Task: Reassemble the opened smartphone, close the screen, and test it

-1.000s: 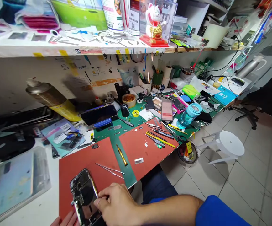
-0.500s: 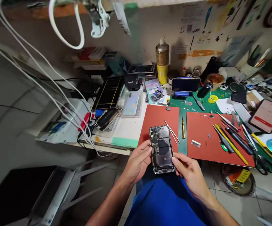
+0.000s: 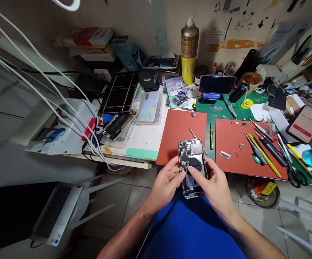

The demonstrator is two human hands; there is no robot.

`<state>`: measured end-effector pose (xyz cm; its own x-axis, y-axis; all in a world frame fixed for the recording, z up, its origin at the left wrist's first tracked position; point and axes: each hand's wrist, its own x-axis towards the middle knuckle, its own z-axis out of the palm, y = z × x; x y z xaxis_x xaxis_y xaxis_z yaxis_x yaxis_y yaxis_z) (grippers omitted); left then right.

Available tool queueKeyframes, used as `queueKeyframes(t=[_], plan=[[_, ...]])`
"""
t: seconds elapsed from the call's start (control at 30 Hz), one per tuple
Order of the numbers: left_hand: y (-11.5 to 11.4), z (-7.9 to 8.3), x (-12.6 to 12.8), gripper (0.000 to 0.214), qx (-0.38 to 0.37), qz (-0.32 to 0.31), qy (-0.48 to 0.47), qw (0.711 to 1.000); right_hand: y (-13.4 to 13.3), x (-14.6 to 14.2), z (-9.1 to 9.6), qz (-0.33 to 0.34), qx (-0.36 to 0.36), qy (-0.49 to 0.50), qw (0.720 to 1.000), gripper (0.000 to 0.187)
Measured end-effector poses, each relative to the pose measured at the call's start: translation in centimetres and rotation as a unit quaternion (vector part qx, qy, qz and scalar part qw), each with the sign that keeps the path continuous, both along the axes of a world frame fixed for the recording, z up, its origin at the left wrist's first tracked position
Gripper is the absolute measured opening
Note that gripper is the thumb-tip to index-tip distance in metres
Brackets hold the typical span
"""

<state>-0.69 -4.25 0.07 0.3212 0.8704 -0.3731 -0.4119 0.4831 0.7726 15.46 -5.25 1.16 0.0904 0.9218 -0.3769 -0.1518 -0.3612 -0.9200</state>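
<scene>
An opened smartphone (image 3: 196, 150), its inner boards and parts exposed, is held upright above my lap in front of the bench edge. My left hand (image 3: 169, 181) is closed on its left side, thumb at the edge. Gripping the right side is my right hand (image 3: 216, 185), with its thumb laid over the inside near the middle of the phone. Just behind the phone lie metal tweezers (image 3: 193, 133) on the left red mat (image 3: 174, 126), partly hidden by the phone. A gold screwdriver (image 3: 211, 136) lies between the two mats.
On the right red mat (image 3: 242, 158) lie small metal parts, a yellow pen-like tool (image 3: 264, 154) and several other tools. Scissors (image 3: 297, 176) hang over the front edge. A phone (image 3: 217, 85) stands in a blue holder. White cables (image 3: 72, 118) hang at left; a spray can (image 3: 189, 50) stands behind.
My right thumb has moved from the phone's right edge onto its inside. The phone has shifted slightly right and up in view. The camera view has tilted down a little.
</scene>
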Motion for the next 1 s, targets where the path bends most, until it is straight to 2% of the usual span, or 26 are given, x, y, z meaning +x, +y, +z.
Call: queueKeyframes(t=[0.13,0.37,0.57,0.73,1.0], plan=[[-0.4,-0.1,0.2,0.051,0.025,0.009,0.041,0.999,0.1,-0.4,0.3,-0.014,-0.007,-0.014,1.0,0.04],[-0.5,0.0,0.5,0.048,-0.026,0.051,-0.01,0.998,-0.2,-0.5,0.5,-0.014,-0.004,-0.044,0.999,0.041],[-0.6,-0.5,0.2,0.044,0.001,0.021,0.058,0.998,-0.3,-0.7,0.9,-0.017,0.028,-0.027,0.999,0.044],[-0.4,0.1,0.5,0.041,0.03,0.024,0.112,0.993,0.0,-0.7,0.6,-0.019,0.021,-0.038,0.999,0.047],[-0.4,0.6,0.6,0.045,0.038,0.002,0.125,0.991,0.2,-0.7,0.3,-0.026,0.005,-0.029,0.999,0.042]])
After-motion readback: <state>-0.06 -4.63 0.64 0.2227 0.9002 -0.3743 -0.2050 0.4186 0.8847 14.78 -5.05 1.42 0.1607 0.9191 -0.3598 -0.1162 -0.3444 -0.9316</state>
